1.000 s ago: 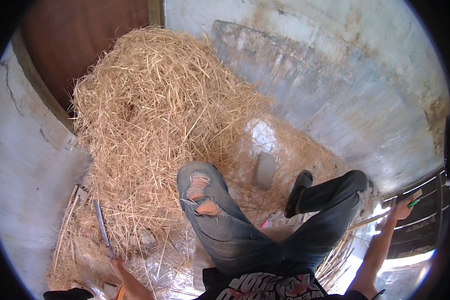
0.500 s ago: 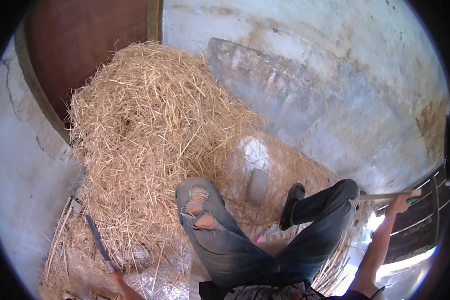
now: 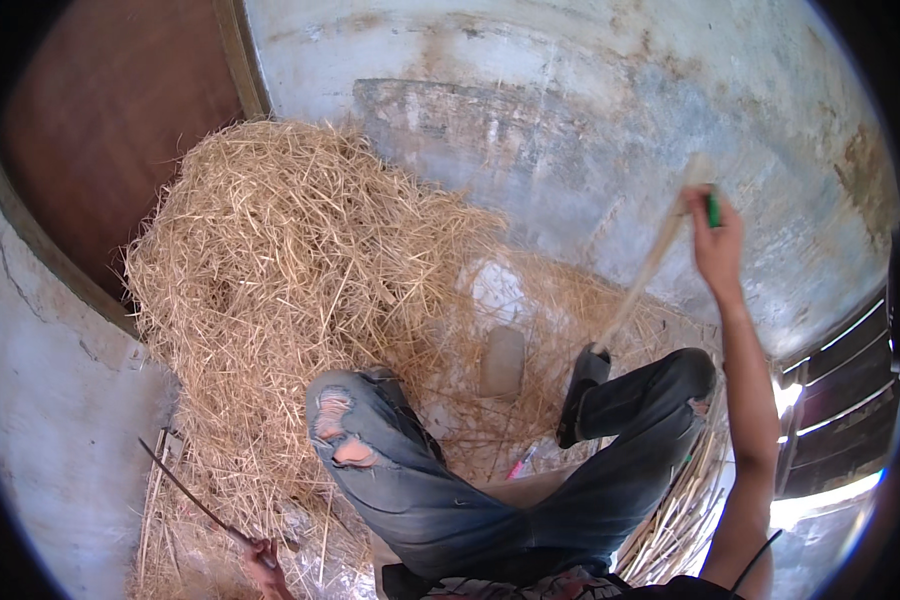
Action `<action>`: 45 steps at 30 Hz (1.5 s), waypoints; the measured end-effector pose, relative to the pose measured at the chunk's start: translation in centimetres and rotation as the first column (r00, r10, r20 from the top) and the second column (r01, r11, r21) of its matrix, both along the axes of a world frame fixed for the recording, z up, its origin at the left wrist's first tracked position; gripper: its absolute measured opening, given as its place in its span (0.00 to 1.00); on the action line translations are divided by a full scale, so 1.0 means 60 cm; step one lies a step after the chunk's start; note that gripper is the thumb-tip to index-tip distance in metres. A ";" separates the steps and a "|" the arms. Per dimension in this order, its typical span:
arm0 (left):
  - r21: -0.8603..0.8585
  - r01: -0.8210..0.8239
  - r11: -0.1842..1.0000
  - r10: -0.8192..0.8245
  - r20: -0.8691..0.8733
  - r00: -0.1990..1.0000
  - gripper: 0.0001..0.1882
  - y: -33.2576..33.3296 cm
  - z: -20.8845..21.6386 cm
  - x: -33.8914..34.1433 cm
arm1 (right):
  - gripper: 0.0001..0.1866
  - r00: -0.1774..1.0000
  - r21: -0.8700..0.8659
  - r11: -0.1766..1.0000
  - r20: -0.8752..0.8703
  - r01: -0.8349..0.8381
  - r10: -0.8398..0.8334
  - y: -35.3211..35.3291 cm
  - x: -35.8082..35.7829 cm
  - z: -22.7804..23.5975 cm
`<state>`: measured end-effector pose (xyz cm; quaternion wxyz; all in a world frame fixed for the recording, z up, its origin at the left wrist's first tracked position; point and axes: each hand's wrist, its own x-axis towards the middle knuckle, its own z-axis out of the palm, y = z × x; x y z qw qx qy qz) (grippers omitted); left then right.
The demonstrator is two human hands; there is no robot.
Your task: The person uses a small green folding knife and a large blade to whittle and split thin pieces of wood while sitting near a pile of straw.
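My left hand (image 3: 263,567) is low at the left, closed round the handle end of a long-bladed knife (image 3: 188,494). Its dark, thin blade slants up and left over the straw's edge. Raised at the right in front of the wall, my right hand (image 3: 720,245) grips a pale wooden stick (image 3: 648,268). The stick slants down and left from the fist, its lower end by my shoe (image 3: 587,370), and is blurred by motion. A small green object (image 3: 713,208) shows at the same fist; its kind is unclear.
A large straw heap (image 3: 290,240) rises against a brown door (image 3: 110,120) and the stained wall (image 3: 570,120). Between my feet and the heap lies a grey block (image 3: 502,362). A bundle of thin sticks (image 3: 670,530) lies by my right leg. A pink-and-white item (image 3: 520,462) is on the floor.
My right hand has swung up and left with the stick, from beside the slatted opening to before the wall. The knife's blade has turned and dropped slightly. The view has shifted.
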<state>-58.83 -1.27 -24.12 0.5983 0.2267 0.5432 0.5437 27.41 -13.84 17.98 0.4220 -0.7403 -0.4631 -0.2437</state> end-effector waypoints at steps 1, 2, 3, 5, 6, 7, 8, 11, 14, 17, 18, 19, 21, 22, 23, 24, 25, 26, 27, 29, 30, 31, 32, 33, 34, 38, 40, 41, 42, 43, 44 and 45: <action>0.120 0.102 0.988 -0.100 -0.021 0.995 0.10 0.002 0.023 0.028 | 0.10 0.998 -0.041 0.997 0.006 -0.060 0.060 0.020 -0.008 -0.023; 0.150 0.071 0.986 -0.066 -0.036 0.997 0.09 0.006 0.094 0.130 | 0.09 0.994 -0.101 0.989 0.026 -0.104 0.107 0.031 -0.014 -0.042; 0.191 0.033 0.981 -0.022 -0.059 0.998 0.08 0.021 0.189 0.234 | 0.09 0.984 -0.109 0.978 -0.047 -0.179 0.175 0.048 -0.023 -0.063; 0.255 0.047 0.966 -0.030 -0.072 0.997 0.11 0.058 0.269 0.321 | 0.08 0.946 -0.143 0.943 -0.175 -0.299 0.273 0.087 -0.050 -0.091; 0.278 0.111 0.954 -0.101 -0.049 0.994 0.11 0.075 0.317 0.364 | 0.08 0.930 -0.181 0.926 -0.231 -0.331 0.288 0.102 -0.061 -0.103; 0.302 0.180 0.936 -0.181 -0.024 0.983 0.12 0.094 0.360 0.410 | 0.08 0.921 -0.166 0.917 -0.212 -0.363 0.326 0.112 -0.066 -0.115; 0.356 0.213 0.910 -0.210 -0.049 0.977 0.12 0.114 0.393 0.448 | 0.08 0.907 -0.146 0.904 -0.198 -0.401 0.371 0.125 -0.072 -0.131; 0.473 0.297 0.829 -0.328 -0.018 0.945 0.15 0.156 0.487 0.583 | 0.09 0.887 -0.007 0.891 -0.095 -0.455 0.452 0.137 -0.079 -0.145; 0.471 0.432 0.769 -0.504 0.032 0.863 0.15 0.156 0.576 0.763 | 0.10 0.910 0.064 0.911 -0.061 -0.407 0.411 0.118 -0.074 -0.106; 0.479 0.607 0.634 -0.646 -0.104 0.757 0.15 0.160 0.605 0.900 | 0.10 0.901 0.087 0.910 -0.132 -0.405 0.413 0.108 -0.082 -0.064; 0.483 0.655 0.581 -0.689 -0.135 0.712 0.15 0.157 0.602 0.945 | 0.10 0.897 0.093 0.909 -0.148 -0.406 0.416 0.104 -0.079 -0.056; 0.486 0.700 0.523 -0.732 -0.165 0.661 0.15 0.153 0.594 0.986 | 0.09 0.895 0.085 0.910 -0.164 -0.405 0.414 0.100 -0.076 -0.056; 0.471 0.756 0.455 -0.807 -0.141 0.573 0.13 0.134 0.570 1.064 | 0.07 0.894 0.063 0.916 -0.202 -0.396 0.400 0.092 -0.067 -0.068; 0.460 0.782 0.422 -0.839 -0.129 0.528 0.13 0.125 0.554 1.092 | 0.08 0.887 0.082 0.909 -0.200 -0.408 0.416 0.095 -0.063 -0.082; 0.451 0.805 0.387 -0.869 -0.115 0.482 0.12 0.113 0.543 1.111 | 0.09 0.881 0.100 0.902 -0.195 -0.420 0.432 0.097 -0.062 -0.090; 0.440 0.825 0.353 -0.895 -0.097 0.435 0.12 0.102 0.529 1.126 | 0.09 0.874 0.113 0.894 -0.190 -0.433 0.448 0.100 -0.060 -0.100; 0.411 0.849 0.332 -0.908 -0.105 0.406 0.11 0.094 0.519 1.138 | 0.10 0.869 0.105 0.900 -0.235 -0.423 0.436 0.103 -0.059 -0.108; 0.381 0.870 0.314 -0.919 -0.107 0.379 0.10 0.086 0.508 1.146 | 0.10 0.861 0.092 0.905 -0.279 -0.416 0.424 0.106 -0.059 -0.113; 0.351 0.889 0.295 -0.930 -0.109 0.352 0.09 0.083 0.498 1.154 | 0.11 0.852 0.078 0.909 -0.323 -0.410 0.412 0.107 -0.058 -0.115; 0.368 0.884 0.289 -0.927 -0.123 0.354 0.08 0.084 0.484 1.172 | 0.12 0.852 0.037 0.923 -0.373 -0.382 0.367 0.095 -0.049 -0.101; 0.367 0.879 0.303 -0.914 -0.150 0.377 0.08 0.085 0.489 1.176 | 0.12 0.846 0.022 0.926 -0.399 -0.377 0.353 0.090 -0.046 -0.089; 0.366 0.874 0.318 -0.899 -0.176 0.401 0.09 0.086 0.492 1.178 | 0.13 0.850 -0.028 0.939 -0.435 -0.343 0.298 0.078 -0.037 -0.071; 0.361 0.871 0.332 -0.891 -0.184 0.416 0.09 0.090 0.493 1.173 | 0.15 0.848 -0.073 0.946 -0.469 -0.317 0.247 0.061 -0.022 -0.058; 0.363 0.869 0.338 -0.888 -0.183 0.422 0.09 0.091 0.494 1.175 | 0.16 0.855 -0.148 0.954 -0.494 -0.259 0.156 0.035 0.004 -0.051; 0.364 0.865 0.345 -0.884 -0.185 0.430 0.10 0.093 0.496 1.174 | 0.17 0.856 -0.221 0.954 -0.513 -0.205 0.065 0.004 0.035 -0.049; 0.343 0.853 0.393 -0.887 -0.104 0.450 0.10 0.108 0.496 1.161 | 0.25 0.819 -0.774 0.631 -0.391 -0.046 -0.420 -0.134 0.155 -0.111; 0.350 0.846 0.402 -0.891 -0.064 0.450 0.10 0.110 0.501 1.161 | 0.24 0.798 -0.901 0.424 -0.189 0.090 -0.573 -0.232 0.205 -0.187; 0.348 0.846 0.403 -0.896 -0.037 0.443 0.10 0.111 0.499 1.162 | 0.24 0.798 -0.918 0.352 -0.070 0.184 -0.599 -0.280 0.213 -0.222; 0.341 0.845 0.412 -0.897 -0.012 0.442 0.11 0.116 0.496 1.157 | 0.23 0.827 -0.857 0.459 -0.073 0.234 -0.557 -0.299 0.193 -0.224; 0.336 0.844 0.417 -0.899 0.015 0.438 0.11 0.120 0.495 1.154 | 0.23 0.855 -0.781 0.560 -0.068 0.276 -0.515 -0.317 0.169 -0.212; 0.330 0.839 0.433 -0.891 0.019 0.453 0.11 0.125 0.492 1.150 | 0.23 0.881 -0.692 0.657 -0.065 0.299 -0.469 -0.314 0.139 -0.185; 0.323 0.834 0.447 -0.885 0.023 0.465 0.11 0.129 0.490 1.147 | 0.23 0.870 -0.537 0.840 -0.374 0.080 -0.322 -0.301 0.119 -0.155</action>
